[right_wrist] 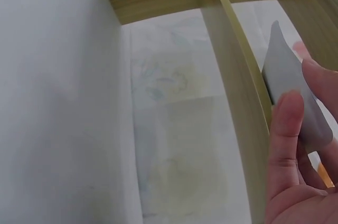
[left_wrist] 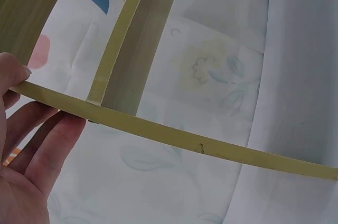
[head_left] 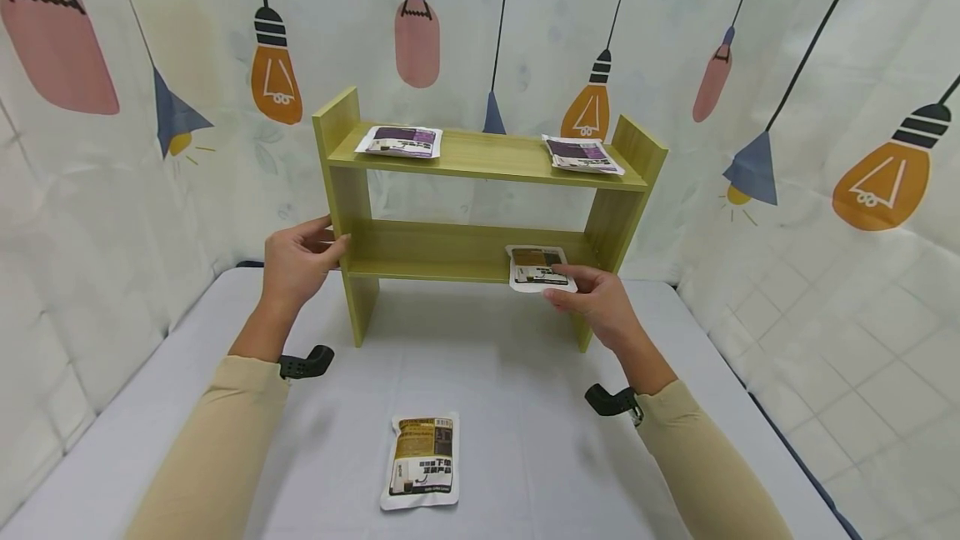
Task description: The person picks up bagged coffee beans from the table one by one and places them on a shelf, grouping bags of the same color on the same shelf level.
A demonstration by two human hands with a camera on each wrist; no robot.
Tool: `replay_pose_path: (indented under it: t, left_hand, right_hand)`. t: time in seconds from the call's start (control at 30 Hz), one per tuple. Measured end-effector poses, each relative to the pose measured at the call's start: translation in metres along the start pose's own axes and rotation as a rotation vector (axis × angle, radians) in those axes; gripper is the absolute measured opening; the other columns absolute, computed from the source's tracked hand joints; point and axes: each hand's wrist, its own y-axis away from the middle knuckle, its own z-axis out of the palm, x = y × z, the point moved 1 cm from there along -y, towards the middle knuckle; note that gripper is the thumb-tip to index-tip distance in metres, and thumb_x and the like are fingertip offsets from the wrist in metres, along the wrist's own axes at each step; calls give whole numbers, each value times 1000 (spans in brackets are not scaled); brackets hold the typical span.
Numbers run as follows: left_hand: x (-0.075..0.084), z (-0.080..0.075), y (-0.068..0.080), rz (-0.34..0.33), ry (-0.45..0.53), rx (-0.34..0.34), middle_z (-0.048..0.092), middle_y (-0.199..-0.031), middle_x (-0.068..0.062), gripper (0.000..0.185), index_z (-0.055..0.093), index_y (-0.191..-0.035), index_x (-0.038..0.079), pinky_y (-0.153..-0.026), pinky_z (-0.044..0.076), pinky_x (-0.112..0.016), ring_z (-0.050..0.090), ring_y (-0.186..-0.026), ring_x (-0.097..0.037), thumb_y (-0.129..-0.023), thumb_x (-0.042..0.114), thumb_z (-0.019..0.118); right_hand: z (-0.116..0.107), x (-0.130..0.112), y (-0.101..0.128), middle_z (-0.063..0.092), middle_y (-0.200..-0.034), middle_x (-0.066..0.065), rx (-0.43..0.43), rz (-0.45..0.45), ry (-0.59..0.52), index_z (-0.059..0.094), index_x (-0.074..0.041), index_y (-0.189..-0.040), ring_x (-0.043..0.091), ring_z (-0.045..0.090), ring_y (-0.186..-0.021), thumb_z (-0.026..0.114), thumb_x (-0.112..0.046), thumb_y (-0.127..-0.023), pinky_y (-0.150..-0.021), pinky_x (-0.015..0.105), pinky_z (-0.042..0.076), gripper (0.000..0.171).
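A two-tier wooden shelf (head_left: 465, 250) stands on the table. My left hand (head_left: 298, 263) grips the edge of its left side panel, thumb on one side and fingers on the other, as the left wrist view shows too. With my right hand (head_left: 600, 307) I pinch the right edge of a brown-and-white pouch (head_left: 534, 267), which lies over the front of the lower shelf at its right part. In the right wrist view this pouch (right_wrist: 296, 84) shows its plain pale side, tilted against the shelf board. Another brown-and-white pouch (head_left: 422, 463) lies flat on the table in front.
Two purple-and-white pouches lie on the top shelf, one pouch (head_left: 401, 142) at the left and another pouch (head_left: 583, 155) at the right. A white cloth covers the table (head_left: 517, 440). Behind the shelf hangs a curtain (head_left: 480, 15) printed with lamps.
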Motion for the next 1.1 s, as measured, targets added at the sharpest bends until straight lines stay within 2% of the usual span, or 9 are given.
replay_pose_path:
  t: [0.23, 0.5, 0.77, 1.1]
  left_hand:
    - [0, 0, 0, 2, -11, 5, 74, -119, -23, 50, 62, -142, 15, -63, 57, -11, 64, -76, 11, -96, 29, 73]
    - [0, 0, 0, -9, -20, 7, 73, -121, -22, 50, 62, -143, 16, -64, 57, -12, 71, -83, -2, -96, 30, 72]
    - [-2, 1, -2, -7, -16, 13, 74, -119, -22, 49, 63, -142, 15, -64, 58, -13, 67, -79, 7, -96, 29, 73]
    - [-4, 2, -2, -11, -29, 17, 74, -119, -20, 51, 62, -142, 14, -64, 58, -13, 68, -80, 5, -96, 31, 72]
  right_hand:
    - [1, -3, 0, 64, -122, 14, 16, 16, 29, 62, 0, -139, 13, 71, -81, 82, -8, -86, -79, 27, 64, 57]
    - [2, -5, -1, 69, -111, 8, 36, 29, 32, 63, 0, -138, 12, 73, -79, 83, -9, -86, -78, 27, 64, 56]
    - [1, -8, -2, 74, -90, -1, 37, 36, 54, 65, -1, -136, 14, 75, -79, 84, -14, -86, -77, 28, 64, 55]
    - [0, -8, -6, 76, -87, 0, 33, 47, 60, 65, -2, -136, 12, 73, -73, 82, -16, -88, -74, 26, 64, 53]
